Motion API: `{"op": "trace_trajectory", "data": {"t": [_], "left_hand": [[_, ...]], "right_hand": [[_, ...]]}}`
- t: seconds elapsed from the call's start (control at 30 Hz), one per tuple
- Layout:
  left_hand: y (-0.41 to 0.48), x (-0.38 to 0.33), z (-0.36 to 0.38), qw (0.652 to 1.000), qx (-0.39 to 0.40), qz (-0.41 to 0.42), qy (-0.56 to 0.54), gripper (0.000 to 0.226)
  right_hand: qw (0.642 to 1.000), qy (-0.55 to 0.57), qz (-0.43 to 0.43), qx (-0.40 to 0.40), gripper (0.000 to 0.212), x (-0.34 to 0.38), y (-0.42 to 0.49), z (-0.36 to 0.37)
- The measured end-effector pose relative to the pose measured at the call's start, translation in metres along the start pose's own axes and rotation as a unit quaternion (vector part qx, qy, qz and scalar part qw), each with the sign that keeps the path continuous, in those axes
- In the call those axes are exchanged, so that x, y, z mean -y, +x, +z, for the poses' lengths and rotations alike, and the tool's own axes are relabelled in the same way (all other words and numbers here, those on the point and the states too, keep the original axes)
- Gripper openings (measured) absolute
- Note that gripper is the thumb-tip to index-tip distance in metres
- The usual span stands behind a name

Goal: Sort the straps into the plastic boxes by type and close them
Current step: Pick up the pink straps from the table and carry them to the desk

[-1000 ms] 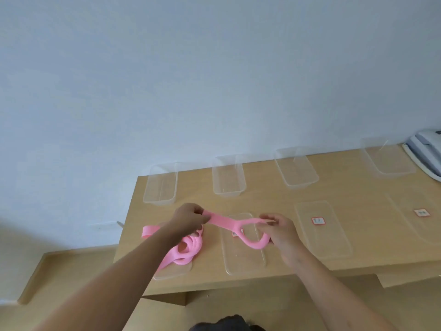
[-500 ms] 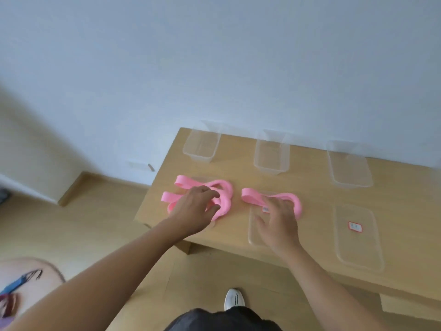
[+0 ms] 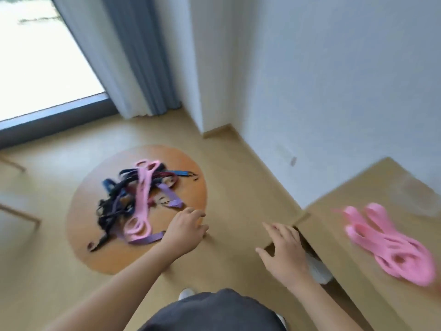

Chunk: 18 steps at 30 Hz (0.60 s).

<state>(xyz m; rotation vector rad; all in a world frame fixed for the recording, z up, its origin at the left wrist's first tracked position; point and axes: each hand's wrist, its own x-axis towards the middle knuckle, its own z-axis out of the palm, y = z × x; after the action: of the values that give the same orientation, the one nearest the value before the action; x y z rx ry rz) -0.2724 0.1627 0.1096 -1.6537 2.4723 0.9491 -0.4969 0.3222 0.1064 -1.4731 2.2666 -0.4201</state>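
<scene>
A tangled pile of straps [image 3: 133, 199], pink, purple, black and dark blue, lies on a low round wooden table [image 3: 186, 163] at the left. My left hand [image 3: 187, 229] hovers over that table's right edge, empty, fingers loosely curled. My right hand [image 3: 282, 249] hangs in the air beside the corner of the long wooden table [image 3: 358, 187], fingers spread and holding nothing. Pink straps [image 3: 391, 244] lie heaped on the long table at the far right. A clear plastic box [image 3: 420, 197] shows faintly behind them, blurred.
Wooden floor runs between the two tables. A white wall corner and grey curtain [image 3: 133, 56] stand behind the round table, next to a bright window. A white shoe [image 3: 186, 293] and dark clothing show at the bottom.
Both hands have let go of the pink straps on the long table. The view has swung left to the round table, and my left hand has moved toward the strap pile.
</scene>
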Motion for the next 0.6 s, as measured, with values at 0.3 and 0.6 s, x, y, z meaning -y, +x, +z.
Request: {"op": "trace_trajectory", "data": {"t": [0.3,0.6], "left_hand": [[-0.043,0.178,-0.053,0.972,-0.064,-0.207,-0.086,0.045],[-0.039,0.215,-0.07,0.926,-0.109,-0.325,-0.158,0.041]], "right_hand": [[0.977,-0.037,-0.133,0.163,0.07,0.158,0.092,0.08],[0.932,0.001,-0.101,0.349,0.066,0.246,0.195,0.144]]}}
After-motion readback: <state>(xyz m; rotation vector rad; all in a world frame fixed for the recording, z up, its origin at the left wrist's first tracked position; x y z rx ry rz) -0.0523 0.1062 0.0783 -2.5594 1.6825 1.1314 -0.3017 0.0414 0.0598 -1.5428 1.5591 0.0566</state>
